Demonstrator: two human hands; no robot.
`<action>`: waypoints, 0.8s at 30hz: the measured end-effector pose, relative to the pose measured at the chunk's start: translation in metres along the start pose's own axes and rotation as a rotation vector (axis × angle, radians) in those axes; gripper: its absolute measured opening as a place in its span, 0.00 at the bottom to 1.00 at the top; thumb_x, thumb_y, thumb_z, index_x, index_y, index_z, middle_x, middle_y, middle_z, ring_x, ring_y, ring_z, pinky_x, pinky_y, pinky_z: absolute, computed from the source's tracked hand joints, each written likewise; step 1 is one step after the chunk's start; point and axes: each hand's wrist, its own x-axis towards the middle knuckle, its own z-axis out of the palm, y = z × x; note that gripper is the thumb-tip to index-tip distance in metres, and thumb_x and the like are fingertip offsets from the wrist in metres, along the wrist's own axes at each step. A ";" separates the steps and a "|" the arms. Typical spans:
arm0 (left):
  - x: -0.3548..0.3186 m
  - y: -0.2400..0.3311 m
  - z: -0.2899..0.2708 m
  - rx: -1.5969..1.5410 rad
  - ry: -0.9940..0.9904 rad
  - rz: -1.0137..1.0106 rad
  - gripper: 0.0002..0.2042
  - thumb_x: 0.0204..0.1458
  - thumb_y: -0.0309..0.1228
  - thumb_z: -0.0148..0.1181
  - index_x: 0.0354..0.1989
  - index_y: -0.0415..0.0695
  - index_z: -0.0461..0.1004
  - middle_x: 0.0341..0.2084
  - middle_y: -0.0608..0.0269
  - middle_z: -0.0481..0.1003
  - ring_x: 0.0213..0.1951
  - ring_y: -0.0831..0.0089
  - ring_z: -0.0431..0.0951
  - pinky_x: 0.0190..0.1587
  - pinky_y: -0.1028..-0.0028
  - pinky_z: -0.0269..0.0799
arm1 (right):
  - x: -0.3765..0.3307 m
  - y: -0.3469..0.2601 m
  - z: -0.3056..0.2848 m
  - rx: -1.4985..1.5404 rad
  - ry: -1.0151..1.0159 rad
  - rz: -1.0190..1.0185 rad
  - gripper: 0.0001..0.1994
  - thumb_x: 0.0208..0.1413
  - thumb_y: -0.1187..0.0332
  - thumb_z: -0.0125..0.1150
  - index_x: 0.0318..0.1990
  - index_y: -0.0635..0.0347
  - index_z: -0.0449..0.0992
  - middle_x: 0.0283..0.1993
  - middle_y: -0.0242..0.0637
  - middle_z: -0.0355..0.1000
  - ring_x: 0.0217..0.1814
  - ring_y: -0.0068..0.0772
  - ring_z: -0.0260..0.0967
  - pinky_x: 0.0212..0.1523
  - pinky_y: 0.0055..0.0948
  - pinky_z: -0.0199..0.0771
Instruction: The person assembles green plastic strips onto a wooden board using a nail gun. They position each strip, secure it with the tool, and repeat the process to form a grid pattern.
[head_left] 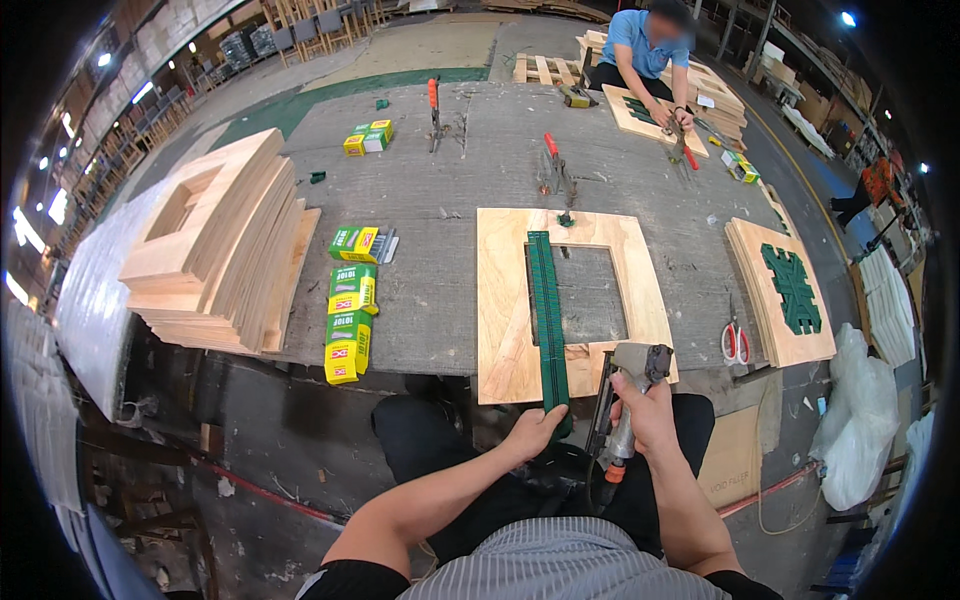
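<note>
So there's a grey workbench with a square plywood frame lying flat at its near edge. A long dark green webbing strap runs lengthwise straight away from me across the frame's opening. Left hand pinches its near end, right hand is wrapped tight around a pneumatic staple gun, nose on the frame's near rail

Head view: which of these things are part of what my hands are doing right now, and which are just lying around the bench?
In use:
left hand gripping the green strap
right hand holding the pneumatic stapler
plywood frame under the strap

Lying about:
stack of plywood frames
green and yellow staple boxes
red-handled scissors
clamps
</note>
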 end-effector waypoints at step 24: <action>0.102 0.153 -0.077 -0.134 -0.032 -0.328 0.18 0.71 0.42 0.48 0.49 0.38 0.76 0.39 0.58 0.85 0.33 0.73 0.79 0.28 0.71 0.70 | 0.024 0.008 0.030 -0.121 -0.127 0.166 0.11 0.63 0.66 0.67 0.46 0.61 0.73 0.31 0.29 0.73 0.20 0.20 0.67 0.19 0.24 0.67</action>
